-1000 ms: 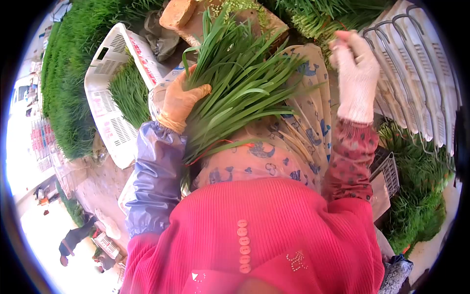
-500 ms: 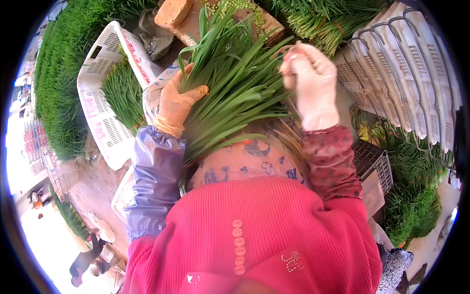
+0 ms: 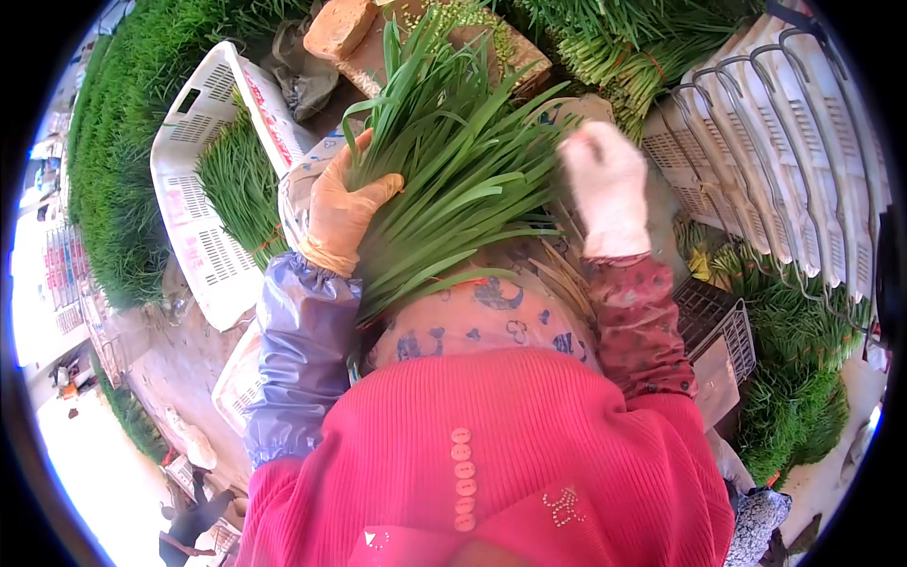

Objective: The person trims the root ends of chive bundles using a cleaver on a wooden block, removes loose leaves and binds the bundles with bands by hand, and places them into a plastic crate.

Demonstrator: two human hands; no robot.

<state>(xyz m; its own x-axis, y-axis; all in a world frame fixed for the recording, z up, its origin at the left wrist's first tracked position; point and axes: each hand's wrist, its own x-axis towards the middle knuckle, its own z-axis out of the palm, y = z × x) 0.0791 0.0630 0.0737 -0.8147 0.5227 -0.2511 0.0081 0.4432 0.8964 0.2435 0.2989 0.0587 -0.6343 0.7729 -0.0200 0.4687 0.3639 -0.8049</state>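
A loose bunch of long green leafy stalks [image 3: 463, 180] lies across my lap, over a patterned apron [image 3: 472, 317]. My left hand [image 3: 345, 208], in an orange glove, grips the bunch at its left side, with the thumb over the stalks. To the right of the leaf tips is my right hand [image 3: 607, 184], in a pale glove, with its fingers curled and blurred by motion. Whether it holds anything cannot be made out. Some thin brown leaves [image 3: 567, 274] lie below it on the apron.
A white crate [image 3: 203, 227] with green bundles stands at the left. White crates [image 3: 775, 142] are stacked at the upper right. A brick [image 3: 340, 26] rests on a board at the top. Green bundles [image 3: 794, 416] lie at the right. A person [image 3: 194, 529] is at the lower left.
My right hand has moved slightly down and away from the leaf tips. My left hand still grips the bunch. The person at the lower left has shifted lower and to the right.
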